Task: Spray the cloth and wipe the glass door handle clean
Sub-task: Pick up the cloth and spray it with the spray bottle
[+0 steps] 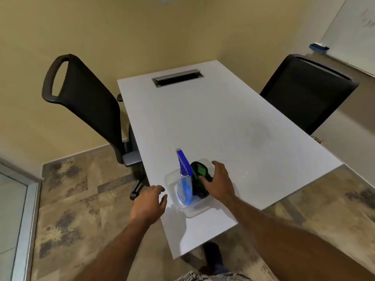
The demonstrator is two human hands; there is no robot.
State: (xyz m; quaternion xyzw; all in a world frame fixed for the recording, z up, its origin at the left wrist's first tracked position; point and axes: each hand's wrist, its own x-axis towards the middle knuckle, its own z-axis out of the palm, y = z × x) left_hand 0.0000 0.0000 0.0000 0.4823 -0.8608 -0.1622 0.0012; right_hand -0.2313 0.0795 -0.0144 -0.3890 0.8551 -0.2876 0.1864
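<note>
A clear plastic tub (194, 210) stands near the front corner of the white table (223, 122). In it a spray bottle (184, 179) with blue liquid and a blue trigger head stands upright, beside a dark green cloth (199, 171). My right hand (218, 182) reaches into the tub, fingers resting on the cloth; whether it grips the cloth is unclear. Just left of the tub, at the table's edge, my left hand (149, 203) hovers with fingers spread and nothing in it. The door handle is out of sight.
Two black mesh office chairs flank the table, one on the left (85, 102) and one on the right (306, 92). A cable slot (177, 77) lies at the table's far end. A glass panel with metal frame (22, 209) shows at the lower left. A whiteboard (353, 31) hangs at the right.
</note>
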